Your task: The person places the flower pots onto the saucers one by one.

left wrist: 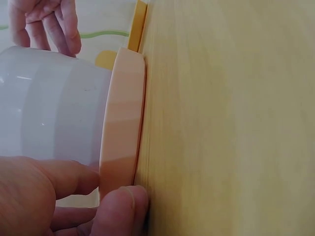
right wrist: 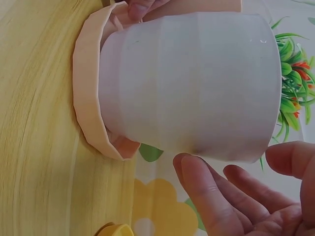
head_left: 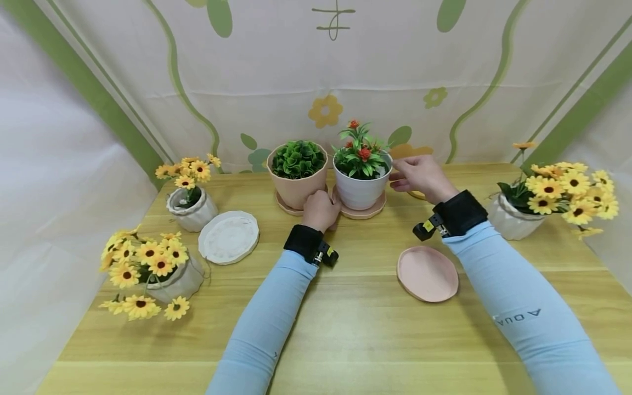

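Note:
In the head view a white pot [head_left: 360, 193] with a red-flowered plant [head_left: 362, 156] stands upright on a pink saucer [head_left: 364, 214] near the back of the table. My left hand [head_left: 322, 211] pinches that saucer's left edge, with fingertips [left wrist: 115, 211] at the rim in the left wrist view. Beside the pot's right side is my right hand [head_left: 423, 176], holding nothing. Its fingers [right wrist: 202, 191] are spread by the pot wall in the right wrist view; whether they touch it I cannot tell. A peach pot [head_left: 291, 192] of green leaves stands just left, on its own saucer.
At the left are two white pots [head_left: 190, 216] of yellow flowers and a white saucer [head_left: 229, 237]. A pink saucer [head_left: 427, 274] lies front right. Another yellow-flowered pot [head_left: 515, 222] is at the far right. A yellow-orange rim [right wrist: 115, 230] shows behind my right hand.

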Demonstrator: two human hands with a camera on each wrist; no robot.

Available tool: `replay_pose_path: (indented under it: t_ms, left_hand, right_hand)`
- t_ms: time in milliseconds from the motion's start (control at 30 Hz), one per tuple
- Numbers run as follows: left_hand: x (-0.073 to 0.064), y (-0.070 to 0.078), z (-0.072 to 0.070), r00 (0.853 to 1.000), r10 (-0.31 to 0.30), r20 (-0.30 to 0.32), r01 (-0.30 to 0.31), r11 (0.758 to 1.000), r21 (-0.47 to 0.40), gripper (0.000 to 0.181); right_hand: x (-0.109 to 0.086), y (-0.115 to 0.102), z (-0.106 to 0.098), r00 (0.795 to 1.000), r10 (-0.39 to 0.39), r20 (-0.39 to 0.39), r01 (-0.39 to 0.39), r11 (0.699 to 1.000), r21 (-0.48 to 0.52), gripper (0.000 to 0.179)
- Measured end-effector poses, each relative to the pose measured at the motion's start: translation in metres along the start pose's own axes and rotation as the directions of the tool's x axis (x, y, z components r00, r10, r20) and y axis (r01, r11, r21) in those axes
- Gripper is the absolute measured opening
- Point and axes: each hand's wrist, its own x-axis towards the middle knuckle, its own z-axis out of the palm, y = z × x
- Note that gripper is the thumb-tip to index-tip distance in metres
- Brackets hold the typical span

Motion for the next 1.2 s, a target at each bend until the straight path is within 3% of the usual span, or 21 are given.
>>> replay_pose_path:
  t_ms: [967, 1100, 1200]
  left_hand:
    - [-0.001, 0.001, 0.0, 1.0, -0.011, 0.004, 0.011, 1.0, 0.001, 0.056]
    - [-0.001, 0.0, 0.0, 1.0, -0.012, 0.008, 0.012, 1.0, -0.012, 0.059]
    - [0.0, 0.0, 0.001, 1.0, -0.014, 0.006, 0.014, 1.0, -0.014, 0.059]
  right_hand:
    - [-0.01, 0.005, -0.02, 1.0, -0.026, 0.0, 0.026, 0.999, -0.04, 0.053]
    - [-0.01, 0.011, -0.023, 0.998, -0.054, -0.019, 0.05, 0.988, -0.143, 0.055]
    - [-0.01, 0.019, -0.027, 0.993, -0.116, -0.035, 0.097, 0.933, -0.348, 0.048]
